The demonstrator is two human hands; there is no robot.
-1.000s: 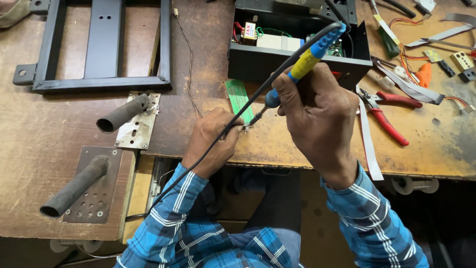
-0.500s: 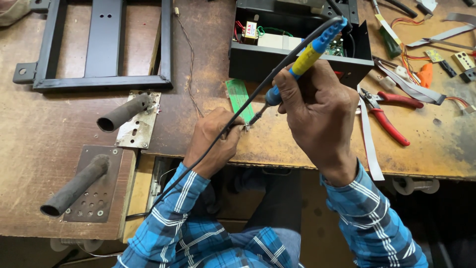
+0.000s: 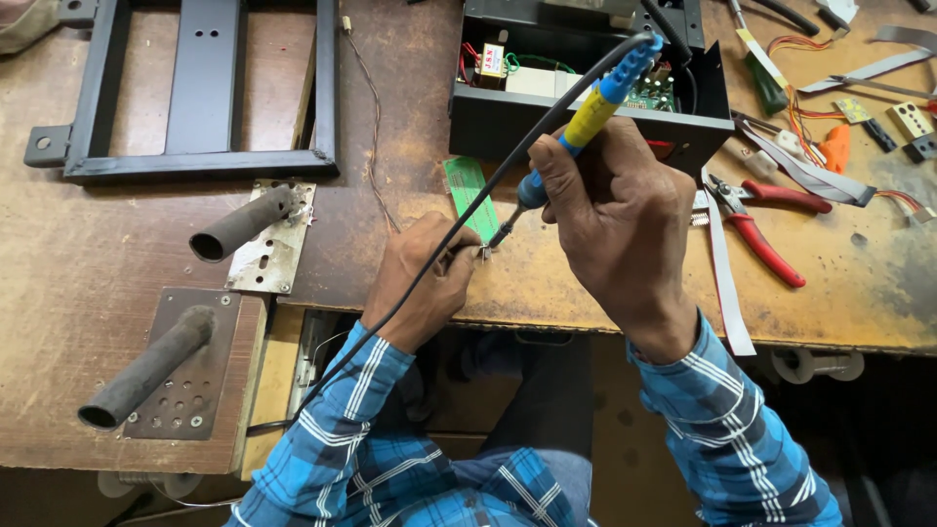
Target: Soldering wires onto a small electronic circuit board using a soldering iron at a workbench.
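Blue-and-yellow soldering iron [image 3: 586, 122] gripped in right hand [image 3: 625, 220], tip angled down to a small part pinched in left hand [image 3: 429, 283] fingers at the wooden workbench [image 3: 605, 293] edge. Green circuit board [image 3: 468, 193] just behind; red pliers [image 3: 766, 229] lie right.
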